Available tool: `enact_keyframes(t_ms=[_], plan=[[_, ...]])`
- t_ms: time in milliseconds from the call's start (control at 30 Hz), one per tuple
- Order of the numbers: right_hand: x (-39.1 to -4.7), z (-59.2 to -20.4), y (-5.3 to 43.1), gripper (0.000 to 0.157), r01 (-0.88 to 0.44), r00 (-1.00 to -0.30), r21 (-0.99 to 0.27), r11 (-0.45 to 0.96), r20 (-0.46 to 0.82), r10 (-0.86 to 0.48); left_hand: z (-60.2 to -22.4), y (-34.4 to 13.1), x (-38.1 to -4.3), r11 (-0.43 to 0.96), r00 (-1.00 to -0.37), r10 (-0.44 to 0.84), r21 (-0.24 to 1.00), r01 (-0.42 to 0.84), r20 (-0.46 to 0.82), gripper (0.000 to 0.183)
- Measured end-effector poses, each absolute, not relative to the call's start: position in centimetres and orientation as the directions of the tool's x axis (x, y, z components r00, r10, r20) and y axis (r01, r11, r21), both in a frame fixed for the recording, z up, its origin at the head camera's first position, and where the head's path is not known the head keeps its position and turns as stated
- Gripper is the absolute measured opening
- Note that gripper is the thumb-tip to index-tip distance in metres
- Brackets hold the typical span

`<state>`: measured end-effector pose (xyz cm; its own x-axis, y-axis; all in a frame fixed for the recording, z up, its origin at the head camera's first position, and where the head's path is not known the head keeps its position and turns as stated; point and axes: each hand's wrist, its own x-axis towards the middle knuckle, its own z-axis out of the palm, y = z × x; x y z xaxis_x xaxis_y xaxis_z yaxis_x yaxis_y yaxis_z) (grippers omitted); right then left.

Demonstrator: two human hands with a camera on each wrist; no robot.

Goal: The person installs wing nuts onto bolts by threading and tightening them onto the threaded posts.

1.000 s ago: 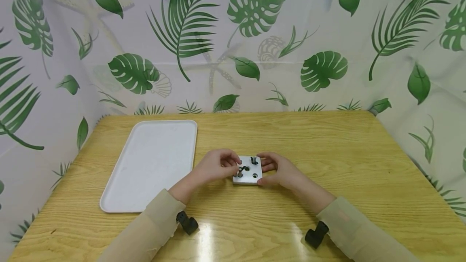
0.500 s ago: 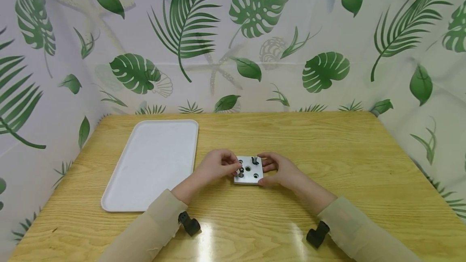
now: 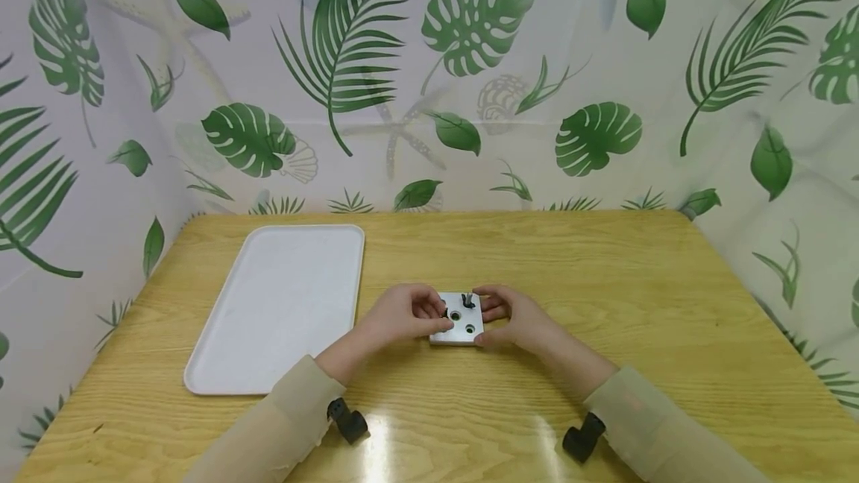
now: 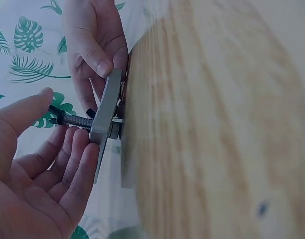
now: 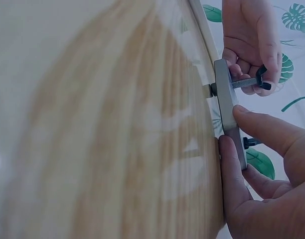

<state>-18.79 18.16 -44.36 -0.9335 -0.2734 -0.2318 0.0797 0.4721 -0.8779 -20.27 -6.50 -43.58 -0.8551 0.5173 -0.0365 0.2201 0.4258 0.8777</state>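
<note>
A square metal plate (image 3: pixel 457 337) with several holes lies in front of me, bolt heads (image 4: pixel 114 130) showing beneath it. Two threaded bolts stand up through it, each topped by a black wing nut. My left hand (image 3: pixel 406 314) has its thumb and fingers curled about the near-left wing nut (image 4: pixel 57 115), which sits high on its bolt (image 4: pixel 77 121). In the head view the thumb mostly hides that nut. My right hand (image 3: pixel 520 317) grips the plate's right side between thumb and fingers. The other wing nut (image 3: pixel 467 300) is at the far-right corner.
A white tray (image 3: pixel 282 304) lies on the wooden table (image 3: pixel 570 259), left of the plate. Behind the table hangs a leaf-patterned cloth (image 3: pixel 403 80). Black wrist cameras sit on both sleeves.
My left fingers have shifted at the near-left wing nut; the thumb now reaches further right across it, hiding what showed half a second ago. The right hand and plate have stayed put.
</note>
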Motion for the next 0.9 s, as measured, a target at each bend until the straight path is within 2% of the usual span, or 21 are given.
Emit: enact_keyframes(t_ms=[433,900], plan=[[-18.61,-44.8,18.08,0.084,0.045,-0.933,-0.887,0.459,-0.201,-0.298,-43.83,-7.13,-20.44,0.41,-0.801,0.599,0.858,0.309,0.002,0.016],[-18.82,-45.09,18.27,0.084,0.039,-0.943,-0.892,0.45,-0.182,-0.279,-44.3,-6.85,-20.81,0.38,-0.848,0.529,0.899,0.218,-0.018,0.01]])
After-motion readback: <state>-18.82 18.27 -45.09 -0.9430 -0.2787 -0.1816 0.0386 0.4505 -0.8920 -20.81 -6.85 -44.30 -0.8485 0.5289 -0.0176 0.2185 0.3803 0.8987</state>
